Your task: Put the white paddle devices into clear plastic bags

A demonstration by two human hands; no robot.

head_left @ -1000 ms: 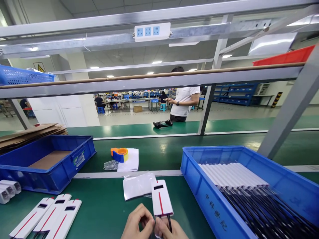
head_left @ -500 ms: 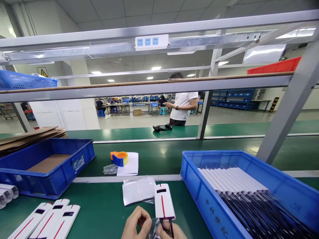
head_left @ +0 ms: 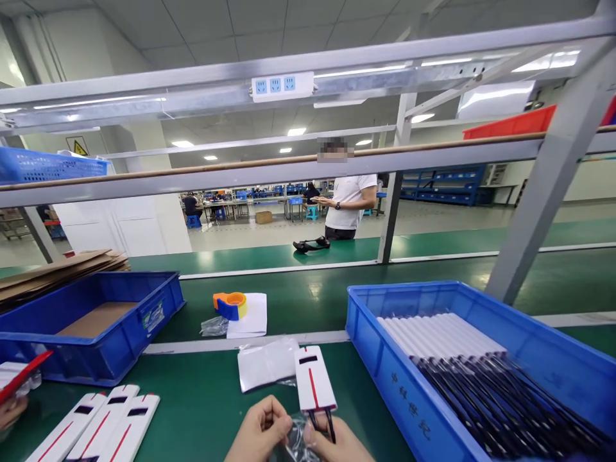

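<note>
A white flat device [head_left: 314,378] with a red stripe and dark window lies in front of me, its black cables [head_left: 330,425] running back to my right hand [head_left: 339,443]. That hand is closed around the cables, its thumb pressed against a crinkled clear plastic bag [head_left: 299,439]. My left hand [head_left: 260,431] pinches the bag's left side between thumb and finger. Beside the device rests a stack of white-looking packets [head_left: 268,366] in clear plastic. The lower parts of both hands are cut off by the frame.
Right stands a blue bin [head_left: 380,372] of white devices with black cables. Three similar devices [head_left: 103,427] lie left, near another blue bin [head_left: 115,346]. Another person's hand [head_left: 12,410] holds a red object at the left edge. A tape dispenser [head_left: 231,306] sits beyond.
My left fingertips have come closer to the plastic bag and now touch it. Another person's hand with a red object has appeared at the left. The view has shifted slightly.
</note>
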